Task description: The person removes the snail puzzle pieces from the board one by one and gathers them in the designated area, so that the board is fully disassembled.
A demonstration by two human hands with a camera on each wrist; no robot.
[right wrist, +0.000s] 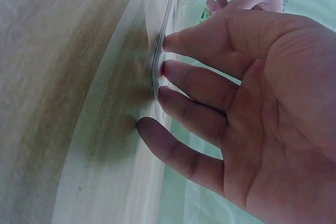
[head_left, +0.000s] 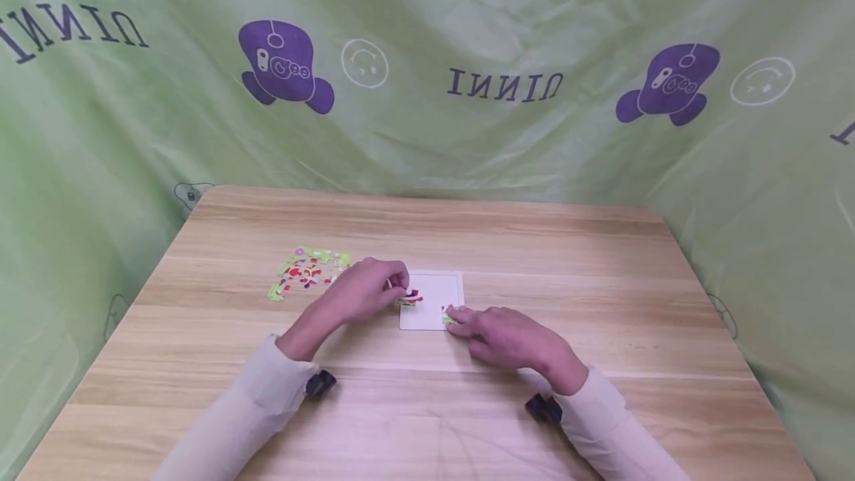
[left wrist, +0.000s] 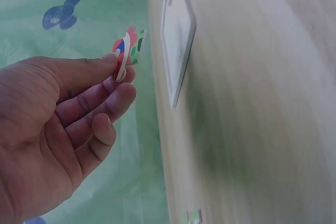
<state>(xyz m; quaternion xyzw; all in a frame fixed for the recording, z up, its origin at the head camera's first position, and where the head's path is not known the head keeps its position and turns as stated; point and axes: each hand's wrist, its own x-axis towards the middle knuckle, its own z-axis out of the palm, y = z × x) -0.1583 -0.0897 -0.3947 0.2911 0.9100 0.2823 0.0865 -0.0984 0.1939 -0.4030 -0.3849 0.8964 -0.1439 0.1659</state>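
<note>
My left hand (head_left: 369,289) pinches a colourful jigsaw piece (left wrist: 127,51) between thumb and index finger, above the left part of a white puzzle board (head_left: 427,280). The piece shows red, white, blue and green; whether it is one piece or two together, I cannot tell. The other fingers of that hand are loosely bent. My right hand (head_left: 510,336) rests at the board's lower right corner, its fairly straight fingertips (right wrist: 170,43) touching the board. Partly under those fingertips lies a green and red jigsaw piece (head_left: 448,315).
Several loose jigsaw pieces (head_left: 309,269), green, red and white, lie to the left of the board, partly behind my left hand. The wooden table (head_left: 534,243) bears all of this. A green printed curtain (head_left: 427,147) hangs around its back and sides.
</note>
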